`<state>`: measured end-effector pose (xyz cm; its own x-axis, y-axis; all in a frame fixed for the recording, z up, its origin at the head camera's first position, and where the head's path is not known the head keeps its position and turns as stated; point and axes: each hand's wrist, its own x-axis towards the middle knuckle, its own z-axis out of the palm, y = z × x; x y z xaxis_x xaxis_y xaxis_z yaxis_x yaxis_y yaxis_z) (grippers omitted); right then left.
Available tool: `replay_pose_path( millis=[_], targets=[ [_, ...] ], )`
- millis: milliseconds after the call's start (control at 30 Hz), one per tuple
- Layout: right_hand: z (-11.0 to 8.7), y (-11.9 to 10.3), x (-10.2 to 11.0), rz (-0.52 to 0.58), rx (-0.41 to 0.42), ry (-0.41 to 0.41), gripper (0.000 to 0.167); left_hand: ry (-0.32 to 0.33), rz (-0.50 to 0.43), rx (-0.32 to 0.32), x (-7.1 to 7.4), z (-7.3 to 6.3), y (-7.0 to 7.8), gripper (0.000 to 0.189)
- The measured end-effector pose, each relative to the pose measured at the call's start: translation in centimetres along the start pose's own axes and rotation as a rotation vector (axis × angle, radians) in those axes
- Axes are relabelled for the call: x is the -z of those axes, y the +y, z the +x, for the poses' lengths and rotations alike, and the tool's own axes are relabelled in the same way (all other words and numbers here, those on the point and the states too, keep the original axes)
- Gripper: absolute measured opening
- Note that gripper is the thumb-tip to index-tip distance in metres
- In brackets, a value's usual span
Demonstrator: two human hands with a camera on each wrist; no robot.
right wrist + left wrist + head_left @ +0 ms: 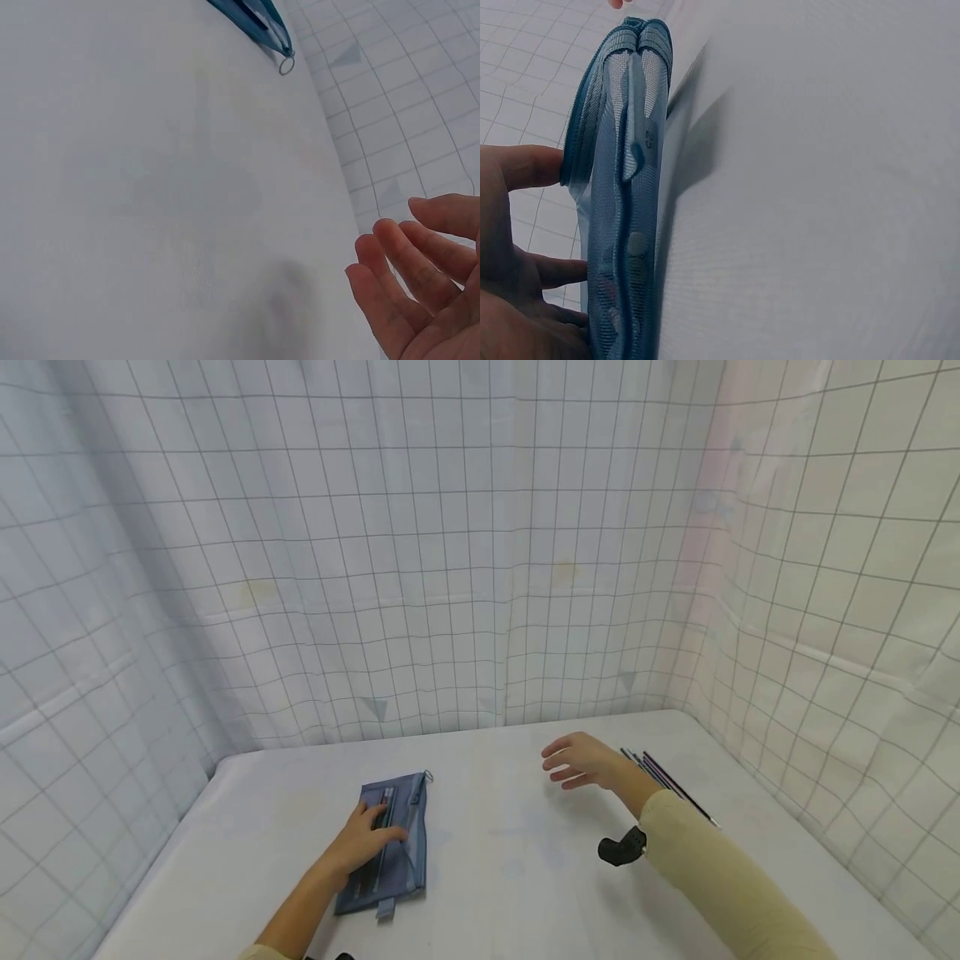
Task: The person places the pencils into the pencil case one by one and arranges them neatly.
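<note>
Blue mesh zip pouch [397,867]: lower left of frame, slim items inside | left hand [363,843]: fingers spread on it, not gripping | right hand [581,762]: loosely curved, empty | pencils [663,773]: right of frame, not yet in pouch

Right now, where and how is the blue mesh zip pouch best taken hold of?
I'd probably pinch the blue mesh zip pouch by its long right edge, the right grip coming in from the right: it lies flat, and that edge is uncovered and faces the right grip, while the left grip rests across its middle.
</note>
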<state>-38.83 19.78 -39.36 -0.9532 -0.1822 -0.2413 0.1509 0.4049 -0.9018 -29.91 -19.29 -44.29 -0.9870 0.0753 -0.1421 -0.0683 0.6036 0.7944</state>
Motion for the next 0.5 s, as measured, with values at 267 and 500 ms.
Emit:
replay_pose_path(
  millis=[267, 500],
  targets=[
    [-0.5, 1.8, 2.5, -0.017, -0.007, 0.028, 0.044, 0.007, 0.002, 0.000, -0.1, 0.1, -0.2, 0.087],
    [-1.2, 3.3, 4.9, -0.009, -0.026, 0.062, 0.043, 0.005, -0.002, -0.002, -0.1, 0.1, -0.1, 0.086]
  ],
)
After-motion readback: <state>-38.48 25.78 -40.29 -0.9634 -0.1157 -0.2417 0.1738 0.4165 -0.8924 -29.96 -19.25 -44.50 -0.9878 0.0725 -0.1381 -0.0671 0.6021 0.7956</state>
